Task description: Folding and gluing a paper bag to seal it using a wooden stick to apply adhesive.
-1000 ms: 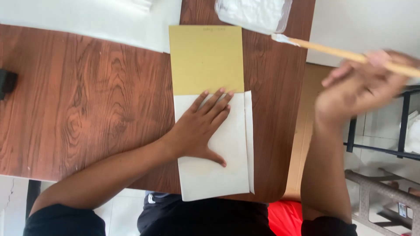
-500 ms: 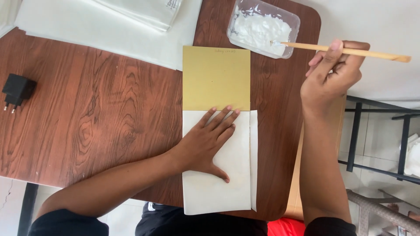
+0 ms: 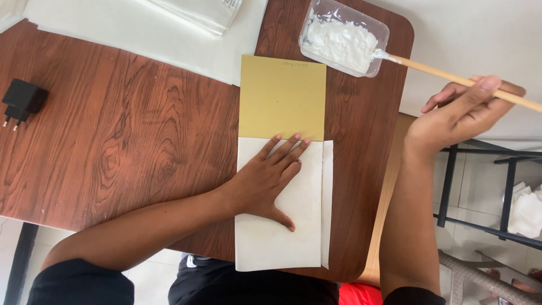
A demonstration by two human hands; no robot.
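Observation:
My left hand point(image 3: 270, 177) lies flat, fingers spread, on a white sheet of paper point(image 3: 276, 243) at the near edge of the wooden table point(image 3: 113, 141). A gold-coloured card point(image 3: 282, 99) sticks out from under the white sheet towards the far side. My right hand point(image 3: 460, 113) hovers off the table's right edge and grips a long wooden brush handle point(image 3: 446, 76). The brush's white-coated tip rests on the rim of a clear plastic tub of white paste point(image 3: 343, 38).
A black plug adapter point(image 3: 22, 100) lies at the table's left. Large white sheets point(image 3: 141, 39) and a plastic-wrapped stack point(image 3: 203, 12) cover the far side. To the right, beyond the table, stand a dark metal rack point(image 3: 480, 186) and white cloth point(image 3: 525, 209).
The view has shifted so the tub shows fully. My right hand swung the brush down from above the tub; its tip now sits at the tub's right rim. My left hand stays pressed on the paper.

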